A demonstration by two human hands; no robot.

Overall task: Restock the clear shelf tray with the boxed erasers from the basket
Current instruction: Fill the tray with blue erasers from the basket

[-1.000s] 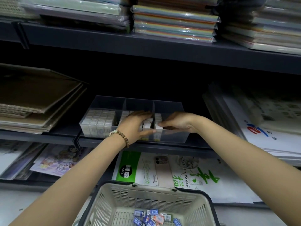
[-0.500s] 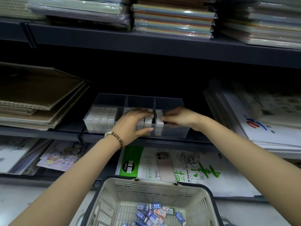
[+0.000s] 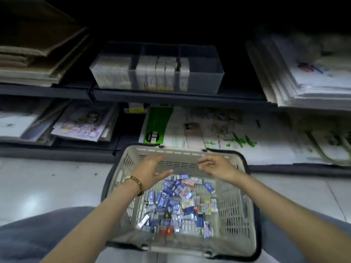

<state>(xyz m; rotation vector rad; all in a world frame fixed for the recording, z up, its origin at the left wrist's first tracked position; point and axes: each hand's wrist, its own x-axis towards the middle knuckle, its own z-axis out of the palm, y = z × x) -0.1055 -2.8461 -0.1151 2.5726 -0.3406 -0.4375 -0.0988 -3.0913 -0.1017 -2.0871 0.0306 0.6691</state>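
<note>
The clear shelf tray (image 3: pixel 207 73) sits on the middle shelf with three compartments. Its left and middle compartments hold rows of white boxed erasers (image 3: pixel 155 73), and the right one has a single row at its left side. Below, a beige plastic basket (image 3: pixel 235 209) rests in front of me with several small boxed erasers (image 3: pixel 178 204), mostly blue and white, loose on its bottom. My left hand (image 3: pixel 152 171), with a bead bracelet on the wrist, hovers over the basket's far end with straight fingers and holds nothing. My right hand (image 3: pixel 216 168) hovers beside it, fingers loosely curled and empty.
Stacks of brown card (image 3: pixel 38 54) lie left of the tray and white paper packs (image 3: pixel 307 73) to its right. The lower shelf holds a green-and-white sketch paper pack (image 3: pixel 190 128) and illustrated pads (image 3: pixel 79 128). Grey floor tiles surround the basket.
Both hands have left the shelf tray and come down over the basket. The view has tilted down, so the basket's contents now show fully.
</note>
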